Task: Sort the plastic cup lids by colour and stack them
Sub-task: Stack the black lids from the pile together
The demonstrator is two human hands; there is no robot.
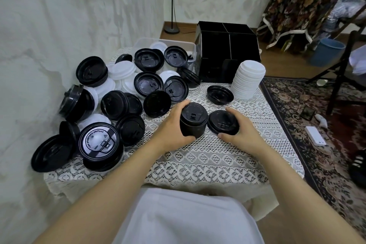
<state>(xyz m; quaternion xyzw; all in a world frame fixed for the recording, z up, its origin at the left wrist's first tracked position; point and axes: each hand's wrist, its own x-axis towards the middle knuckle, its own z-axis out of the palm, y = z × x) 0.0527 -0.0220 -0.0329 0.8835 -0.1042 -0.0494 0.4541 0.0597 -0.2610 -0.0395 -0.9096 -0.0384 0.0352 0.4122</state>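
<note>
Clutter of loose lids (pixel 148 85) crowds the worktop (pixel 198 160) beside my left hand (pixel 172 127), which grips the black stack (pixel 194 123); my right hand (pixel 243 128) holds one black lid (pixel 221 123), white stack (pixel 247 81) beyond.

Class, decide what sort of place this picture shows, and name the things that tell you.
Most likely a room in a home, not a shop: a lace tablecloth, a patterned rug, and a floral cloth draped over furniture.

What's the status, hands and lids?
Left hand grips black lid stack. Right hand grips loose black lid beside it. White lid stack stands behind; mixed pile unsorted at left.
</note>
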